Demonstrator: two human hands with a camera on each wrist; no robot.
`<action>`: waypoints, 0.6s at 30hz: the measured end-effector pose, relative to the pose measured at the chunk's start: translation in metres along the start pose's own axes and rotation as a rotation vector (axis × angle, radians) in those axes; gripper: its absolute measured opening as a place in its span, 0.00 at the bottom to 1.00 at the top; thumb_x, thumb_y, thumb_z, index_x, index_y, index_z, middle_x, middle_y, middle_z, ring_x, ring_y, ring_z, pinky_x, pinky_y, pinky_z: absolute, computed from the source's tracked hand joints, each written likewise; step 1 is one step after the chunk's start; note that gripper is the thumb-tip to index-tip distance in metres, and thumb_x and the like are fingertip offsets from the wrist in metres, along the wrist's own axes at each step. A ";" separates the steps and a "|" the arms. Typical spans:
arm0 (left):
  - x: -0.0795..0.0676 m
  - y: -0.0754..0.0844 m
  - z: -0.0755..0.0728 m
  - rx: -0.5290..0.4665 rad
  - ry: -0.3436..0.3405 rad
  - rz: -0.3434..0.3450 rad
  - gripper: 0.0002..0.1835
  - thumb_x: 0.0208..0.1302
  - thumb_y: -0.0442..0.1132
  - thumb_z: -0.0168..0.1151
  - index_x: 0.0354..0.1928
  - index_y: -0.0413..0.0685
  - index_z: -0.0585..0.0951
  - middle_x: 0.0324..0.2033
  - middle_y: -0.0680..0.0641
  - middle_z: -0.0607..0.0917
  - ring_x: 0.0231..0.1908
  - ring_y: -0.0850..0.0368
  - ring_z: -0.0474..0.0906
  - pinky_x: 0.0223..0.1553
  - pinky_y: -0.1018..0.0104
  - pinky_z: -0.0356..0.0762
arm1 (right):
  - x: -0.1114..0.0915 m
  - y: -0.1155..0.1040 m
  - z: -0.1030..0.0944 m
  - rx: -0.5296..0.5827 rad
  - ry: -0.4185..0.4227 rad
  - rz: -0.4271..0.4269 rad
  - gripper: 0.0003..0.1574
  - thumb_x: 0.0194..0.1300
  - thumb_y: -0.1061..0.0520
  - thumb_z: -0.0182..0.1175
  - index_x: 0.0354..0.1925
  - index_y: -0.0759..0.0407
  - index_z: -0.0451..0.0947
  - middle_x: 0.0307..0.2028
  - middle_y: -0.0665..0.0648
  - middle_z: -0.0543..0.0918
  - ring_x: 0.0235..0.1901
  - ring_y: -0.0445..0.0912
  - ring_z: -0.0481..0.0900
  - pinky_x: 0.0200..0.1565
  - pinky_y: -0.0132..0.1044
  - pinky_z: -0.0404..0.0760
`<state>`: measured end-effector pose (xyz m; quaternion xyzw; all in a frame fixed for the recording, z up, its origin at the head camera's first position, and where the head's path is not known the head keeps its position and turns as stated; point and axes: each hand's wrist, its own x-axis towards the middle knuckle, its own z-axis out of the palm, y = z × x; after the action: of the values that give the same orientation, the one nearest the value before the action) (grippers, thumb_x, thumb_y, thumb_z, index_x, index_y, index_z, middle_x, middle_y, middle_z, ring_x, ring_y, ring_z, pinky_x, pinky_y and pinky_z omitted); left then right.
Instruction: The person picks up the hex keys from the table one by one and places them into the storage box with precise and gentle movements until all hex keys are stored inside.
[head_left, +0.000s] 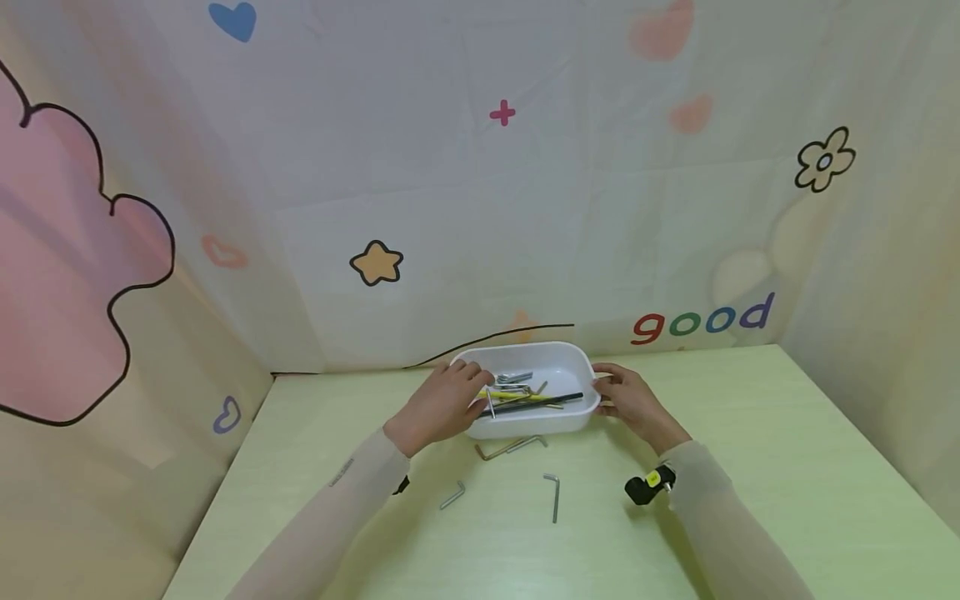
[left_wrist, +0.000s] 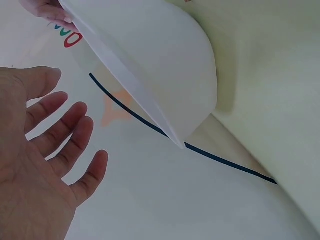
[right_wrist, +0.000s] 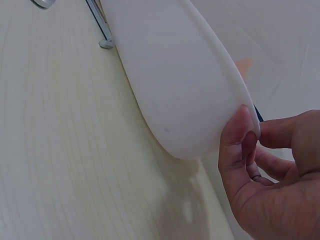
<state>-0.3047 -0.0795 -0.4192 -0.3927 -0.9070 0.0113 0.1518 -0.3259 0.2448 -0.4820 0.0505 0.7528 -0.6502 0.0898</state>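
Your right hand (head_left: 633, 404) pinched the rim of the white tray (head_left: 558, 373); your left hand (head_left: 442, 404) was above its contents.
In the head view, a silver rod (head_left: 491, 403) stood just beside your left thumb, inside the tray, and loose L-shaped keys (head_left: 557, 500) lay between your forearms. In the left wrist view, your left fingers were loosely spread, gripping nothing, with the tray beyond their tips. In the right wrist view, your thumb and fingers pinched the rim. You seemed to be steadying the tray while handling its pieces; the next move probably called for a firm rim hold.
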 end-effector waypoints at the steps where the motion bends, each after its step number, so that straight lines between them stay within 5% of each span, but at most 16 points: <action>1: -0.002 0.001 0.000 -0.004 0.001 0.000 0.14 0.70 0.46 0.58 0.55 0.53 0.77 0.48 0.52 0.82 0.49 0.54 0.76 0.50 0.56 0.77 | -0.001 0.000 0.000 0.000 -0.005 -0.005 0.29 0.75 0.62 0.48 0.71 0.64 0.59 0.51 0.65 0.73 0.37 0.45 0.78 0.37 0.31 0.82; 18: -0.037 0.016 -0.005 -0.008 0.074 0.011 0.14 0.68 0.46 0.61 0.53 0.51 0.77 0.43 0.53 0.81 0.43 0.56 0.76 0.43 0.62 0.76 | -0.004 -0.003 0.001 -0.015 0.001 0.009 0.29 0.75 0.62 0.47 0.71 0.63 0.59 0.51 0.64 0.73 0.37 0.45 0.77 0.37 0.32 0.82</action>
<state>-0.2676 -0.0957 -0.4263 -0.3984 -0.8986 -0.0058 0.1838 -0.3223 0.2435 -0.4780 0.0537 0.7573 -0.6442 0.0928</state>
